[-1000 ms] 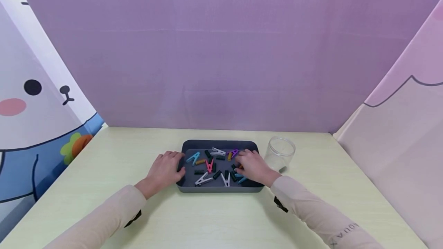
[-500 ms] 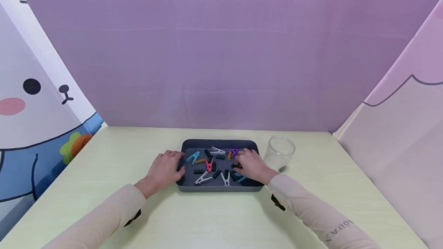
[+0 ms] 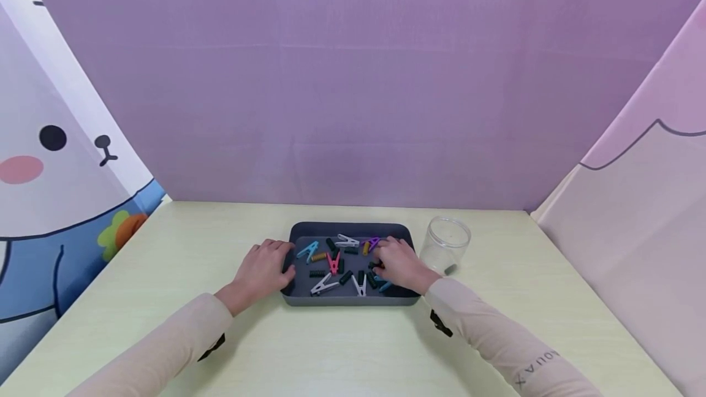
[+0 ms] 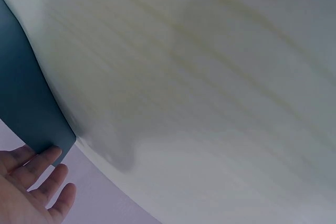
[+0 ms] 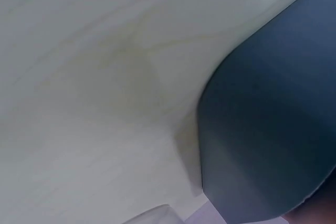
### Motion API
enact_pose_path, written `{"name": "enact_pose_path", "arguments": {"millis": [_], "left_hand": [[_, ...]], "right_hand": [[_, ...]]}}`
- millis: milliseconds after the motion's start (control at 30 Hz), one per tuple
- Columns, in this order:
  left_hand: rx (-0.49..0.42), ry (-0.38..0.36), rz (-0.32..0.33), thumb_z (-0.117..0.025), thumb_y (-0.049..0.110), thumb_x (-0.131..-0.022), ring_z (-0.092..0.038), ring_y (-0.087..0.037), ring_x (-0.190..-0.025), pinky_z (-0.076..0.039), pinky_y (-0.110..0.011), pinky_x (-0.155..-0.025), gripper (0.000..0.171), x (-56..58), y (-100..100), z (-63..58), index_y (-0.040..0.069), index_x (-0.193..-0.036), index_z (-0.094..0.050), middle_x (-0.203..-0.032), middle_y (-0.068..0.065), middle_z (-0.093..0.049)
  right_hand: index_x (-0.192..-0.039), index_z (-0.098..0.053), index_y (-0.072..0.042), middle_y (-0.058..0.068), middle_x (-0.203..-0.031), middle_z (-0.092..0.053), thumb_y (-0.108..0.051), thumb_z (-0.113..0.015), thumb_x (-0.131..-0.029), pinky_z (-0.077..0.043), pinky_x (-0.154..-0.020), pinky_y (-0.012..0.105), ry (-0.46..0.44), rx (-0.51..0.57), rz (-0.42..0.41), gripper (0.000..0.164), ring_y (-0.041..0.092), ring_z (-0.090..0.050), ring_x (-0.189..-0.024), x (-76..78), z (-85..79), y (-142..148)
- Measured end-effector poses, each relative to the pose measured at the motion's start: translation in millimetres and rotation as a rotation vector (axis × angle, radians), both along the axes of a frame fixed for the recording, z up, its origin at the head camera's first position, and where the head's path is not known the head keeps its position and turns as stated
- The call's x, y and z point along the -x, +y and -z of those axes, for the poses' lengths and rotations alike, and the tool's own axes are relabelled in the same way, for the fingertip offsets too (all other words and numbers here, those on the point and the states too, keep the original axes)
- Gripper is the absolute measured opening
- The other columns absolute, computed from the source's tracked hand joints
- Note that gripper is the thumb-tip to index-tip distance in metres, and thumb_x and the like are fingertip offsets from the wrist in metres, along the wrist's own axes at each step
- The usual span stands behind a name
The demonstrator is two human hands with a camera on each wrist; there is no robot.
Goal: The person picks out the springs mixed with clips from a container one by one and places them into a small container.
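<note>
A shallow grey tray (image 3: 352, 301) holds a mix of plastic clips and small coil springs. My left hand (image 3: 263, 269) grips its left end, thumb over the rim; the left wrist view shows the fingers (image 4: 50, 177) at the tray's outer wall. Over the right part of the tray, my right hand (image 3: 399, 265) reaches down with bent fingers, its fingertips right at a dark spring (image 3: 372, 265). I cannot tell whether they pinch it. Close by lie a purple clip (image 3: 372, 242), a yellow spring (image 3: 366, 249) and a blue clip (image 3: 385, 285), partly covered by the hand.
A clear round jar (image 3: 448, 244) stands just right of the tray, with something small and dark at its bottom. Further left in the tray are a red clip (image 3: 333, 263), white clips (image 3: 324, 285) and several dark springs (image 3: 317, 274). A purple cloth backdrop (image 3: 347, 109) rises behind the table.
My right hand has shifted slightly left, its fingertips closing in at the dark spring. The left hand and the tray have stayed in place.
</note>
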State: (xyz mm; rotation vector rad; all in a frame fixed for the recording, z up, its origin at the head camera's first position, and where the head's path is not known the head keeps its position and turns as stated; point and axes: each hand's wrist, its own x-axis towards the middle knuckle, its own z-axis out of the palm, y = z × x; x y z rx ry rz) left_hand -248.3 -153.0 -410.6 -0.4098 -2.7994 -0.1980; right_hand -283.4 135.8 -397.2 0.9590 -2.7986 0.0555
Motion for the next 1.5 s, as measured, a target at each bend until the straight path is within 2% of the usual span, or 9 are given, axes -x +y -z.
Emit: {"name": "enact_pose_path", "arguments": {"millis": [333, 500, 733, 867, 1133, 1500], "left_hand": [[0.003, -0.007, -0.005, -0.065, 0.033, -0.079, -0.054, -0.031, -0.109, -0.044, -0.050, -0.088, 0.046, -0.1, 1.2, -1.2, 0.005, -0.115, -0.060, -0.114, -0.012, -0.063], [0.004, -0.007, -0.008, -0.064, 0.033, -0.079, -0.054, -0.031, -0.109, -0.044, -0.050, -0.089, 0.045, -0.1, 1.1, -1.0, 0.005, -0.114, -0.060, -0.114, -0.012, -0.063], [0.001, -0.006, -0.009, -0.065, 0.032, -0.078, -0.054, -0.031, -0.108, -0.044, -0.050, -0.088, 0.045, -1.5, 1.0, -1.9, 0.005, -0.114, -0.060, -0.114, -0.012, -0.063], [0.000, -0.004, -0.005, -0.065, 0.032, -0.079, -0.054, -0.031, -0.108, -0.044, -0.051, -0.088, 0.045, -1.4, 0.6, -2.4, 0.005, -0.113, -0.060, -0.113, -0.012, -0.063], [-0.008, -0.005, -0.001, -0.064, 0.032, -0.079, -0.054, -0.031, -0.108, -0.044, -0.051, -0.087, 0.044, -2.1, 1.5, -3.3, 0.005, -0.113, -0.060, -0.113, -0.012, -0.063], [-0.008, 0.002, -0.003, -0.064, 0.032, -0.079, -0.054, -0.031, -0.108, -0.045, -0.051, -0.087, 0.044, -5.8, 1.0, -5.1, 0.005, -0.113, -0.060, -0.113, -0.012, -0.063]], "right_hand": [[-0.081, -0.067, -0.014, -0.001, -0.088, -0.066, -0.024, -0.072, -0.075, -0.037, -0.062, 0.029, 0.050, 0.033, -0.001, 0.013, 0.015, -0.049, -0.076, 0.9, -1.9, 3.4], [-0.081, -0.067, -0.014, -0.001, -0.087, -0.065, -0.022, -0.071, -0.076, -0.042, -0.066, 0.033, 0.046, 0.056, 0.005, 0.010, 0.015, -0.049, -0.076, 0.6, -8.7, 7.2], [-0.086, -0.068, -0.012, 0.001, -0.087, -0.065, -0.019, -0.071, -0.077, -0.047, -0.074, 0.039, 0.020, 0.087, 0.040, 0.012, 0.018, -0.053, -0.083, -1.6, -23.0, 13.9], [-0.085, -0.068, -0.012, 0.001, -0.087, -0.065, -0.018, -0.072, -0.076, -0.047, -0.074, 0.042, 0.041, 0.103, 0.044, 0.012, 0.020, -0.055, -0.084, -1.3, -31.5, 18.4], [-0.085, -0.068, -0.014, 0.000, -0.088, -0.065, -0.020, -0.071, -0.077, -0.047, -0.073, 0.042, 0.091, 0.108, 0.044, 0.011, 0.020, -0.055, -0.083, -1.7, -51.2, 30.6], [-0.087, -0.069, -0.010, 0.003, -0.090, -0.067, -0.016, -0.071, -0.076, -0.049, -0.074, 0.042, 0.123, 0.177, 0.047, 0.013, 0.024, -0.059, -0.087, -2.5, -73.8, 50.5]]}}
